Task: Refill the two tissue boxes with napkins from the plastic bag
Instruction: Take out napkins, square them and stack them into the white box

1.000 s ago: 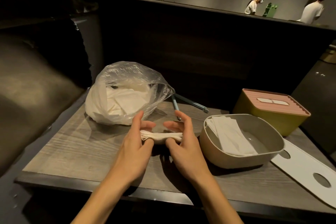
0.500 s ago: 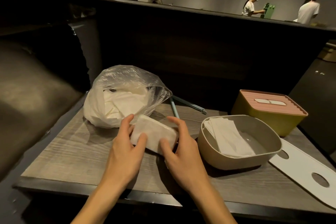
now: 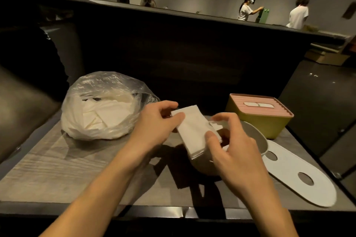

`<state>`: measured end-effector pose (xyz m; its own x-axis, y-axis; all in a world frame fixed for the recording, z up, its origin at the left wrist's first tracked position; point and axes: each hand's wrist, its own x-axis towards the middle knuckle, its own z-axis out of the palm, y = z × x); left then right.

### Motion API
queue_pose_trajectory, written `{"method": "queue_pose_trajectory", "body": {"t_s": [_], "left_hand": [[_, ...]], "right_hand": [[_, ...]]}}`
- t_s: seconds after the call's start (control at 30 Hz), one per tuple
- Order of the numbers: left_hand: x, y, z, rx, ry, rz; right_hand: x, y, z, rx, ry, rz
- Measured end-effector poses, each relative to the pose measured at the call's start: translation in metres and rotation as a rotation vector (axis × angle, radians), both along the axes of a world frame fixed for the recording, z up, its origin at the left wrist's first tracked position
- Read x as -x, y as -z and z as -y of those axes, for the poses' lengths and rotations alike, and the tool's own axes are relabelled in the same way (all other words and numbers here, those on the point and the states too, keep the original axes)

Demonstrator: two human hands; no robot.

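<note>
A folded stack of white napkins [image 3: 192, 131] is held in the air above the near left rim of the open beige tissue box [image 3: 260, 140]. My left hand [image 3: 156, 127] pinches the stack's far corner. My right hand [image 3: 229, 144] grips its near right side with thumb on top. Both hands hide most of the beige box and the napkins inside it. The clear plastic bag [image 3: 102, 107] with more white napkins lies at the table's back left. A yellow tissue box with a pink lid [image 3: 264, 115] stands shut at the back right.
The beige box's white lid [image 3: 300, 177], with two holes, lies flat on the wooden table [image 3: 48, 169] at the right edge. A dark partition rises behind the table. Three people stand far off in the background.
Both hands have lifted the napkin stack from the table beside the bag and carried it right, over the beige box. The stack now shows its broad face.
</note>
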<state>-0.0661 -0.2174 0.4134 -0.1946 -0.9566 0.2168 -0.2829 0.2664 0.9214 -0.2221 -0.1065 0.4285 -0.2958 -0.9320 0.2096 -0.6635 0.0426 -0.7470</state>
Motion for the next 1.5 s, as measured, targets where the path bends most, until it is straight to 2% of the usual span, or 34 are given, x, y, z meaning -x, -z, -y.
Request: {"method": "queue_pose_trajectory", "body": {"t_s": [0.17,0.37,0.63,0.7,0.77,0.83,0.9,1.07,1.17,1.27,1.5], "left_hand": [[0.049,-0.005,0.013,0.029,0.043,0.137],[0.067,0.003,0.016,0.133,0.033,0.321],[0.065,0.023,0.012,0.295,0.016,0.376],[0.063,0.023,0.01,0.414,0.03,0.364],[0.062,0.021,0.009,0.55,0.092,0.393],[0.062,0.02,0.01,0.569,0.193,0.474],[0.062,0.025,0.01,0.526,0.244,0.522],[0.057,0.038,0.016,0.299,0.362,0.39],[0.055,0.034,0.025,0.207,0.444,0.376],[0.054,0.035,0.026,0.205,0.462,0.342],[0.041,0.045,0.008,0.354,0.258,0.065]], "right_hand": [[0.033,0.005,0.0,-0.034,0.126,-0.023],[0.048,0.012,0.0,-0.097,0.156,-0.141],[0.051,0.022,-0.003,-0.118,0.157,-0.279],[0.052,0.024,-0.002,-0.068,0.161,-0.292],[0.05,0.024,-0.003,0.071,0.139,-0.277],[0.046,0.025,-0.004,0.159,0.08,-0.333],[0.042,0.031,-0.004,0.144,0.025,-0.405],[0.037,0.053,-0.001,0.201,0.089,-0.254],[0.026,0.059,0.001,0.226,0.122,-0.259],[0.023,0.061,-0.002,0.235,0.149,-0.283],[0.017,0.05,-0.002,0.353,0.22,-0.333]]}}
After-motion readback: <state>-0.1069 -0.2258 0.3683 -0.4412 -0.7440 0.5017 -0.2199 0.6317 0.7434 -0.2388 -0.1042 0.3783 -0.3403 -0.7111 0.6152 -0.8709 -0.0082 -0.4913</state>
